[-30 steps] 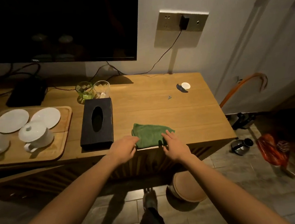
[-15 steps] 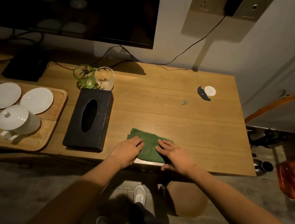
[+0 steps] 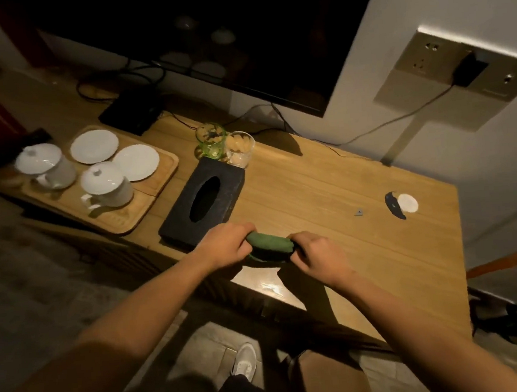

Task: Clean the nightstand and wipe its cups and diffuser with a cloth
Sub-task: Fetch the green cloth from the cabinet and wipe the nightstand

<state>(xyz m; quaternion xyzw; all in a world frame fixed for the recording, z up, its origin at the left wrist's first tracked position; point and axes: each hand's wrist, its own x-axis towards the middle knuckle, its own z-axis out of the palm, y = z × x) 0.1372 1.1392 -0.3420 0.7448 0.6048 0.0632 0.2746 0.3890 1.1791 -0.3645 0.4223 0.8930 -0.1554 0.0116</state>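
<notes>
A green cloth (image 3: 270, 243) is bunched into a short roll just above the front edge of the wooden nightstand (image 3: 338, 189). My left hand (image 3: 224, 245) grips its left end and my right hand (image 3: 318, 254) grips its right end. Behind the black tissue box (image 3: 203, 202) stand a green glass (image 3: 211, 140) and a clear glass (image 3: 240, 149). Two white lidded cups (image 3: 108, 185) (image 3: 47, 167) and two white saucers (image 3: 135, 162) sit on a wooden tray (image 3: 157, 193) at the left.
A small white round object with a dark piece (image 3: 403, 204) and a tiny grey bit (image 3: 358, 212) lie at the right of the top. A dark TV (image 3: 237, 41), cables and a black box (image 3: 132, 111) stand behind. A round stool (image 3: 329, 380) is below.
The cloth lay flat under both open hands; now both hands have gathered it into a roll and hold it by its ends. The view has swung closer and leftward.
</notes>
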